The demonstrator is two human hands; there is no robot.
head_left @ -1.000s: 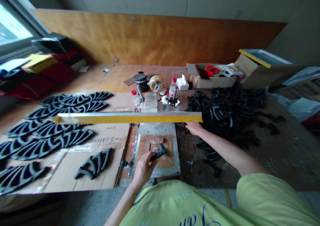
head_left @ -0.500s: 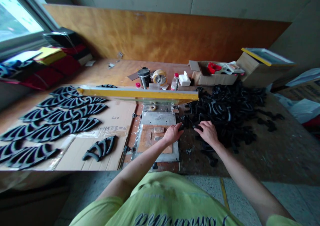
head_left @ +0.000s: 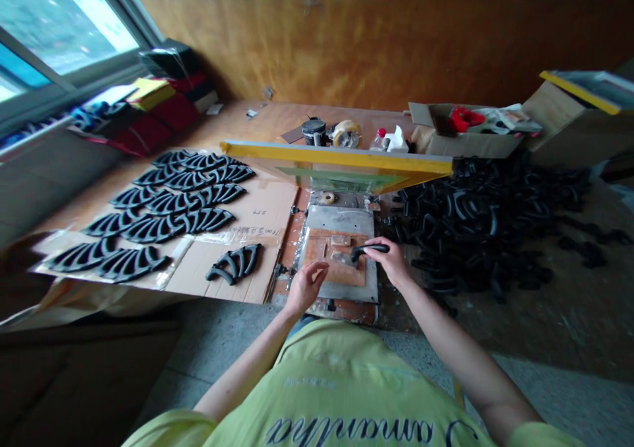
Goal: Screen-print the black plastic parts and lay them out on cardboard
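Observation:
My right hand (head_left: 391, 262) grips a curved black plastic part (head_left: 367, 249) and holds it over the brown jig block (head_left: 341, 272) on the grey metal base plate (head_left: 341, 222). Near the front edge of the jig is my left hand (head_left: 306, 286), its fingers loosely apart and nothing in them. A yellow-framed printing screen (head_left: 337, 160) is tilted up above the back of the plate.
A big heap of black curved parts (head_left: 485, 216) lies to the right. Rows of black fan-shaped pieces (head_left: 168, 203) are spread on cardboard (head_left: 257, 236) at the left, one (head_left: 235, 263) nearest the jig. Tape, bottles and open boxes (head_left: 460, 137) stand at the back.
My right hand has taken a black part from the heap and brought it over the jig. My left hand has drawn back to the jig's front edge. The view has swung right.

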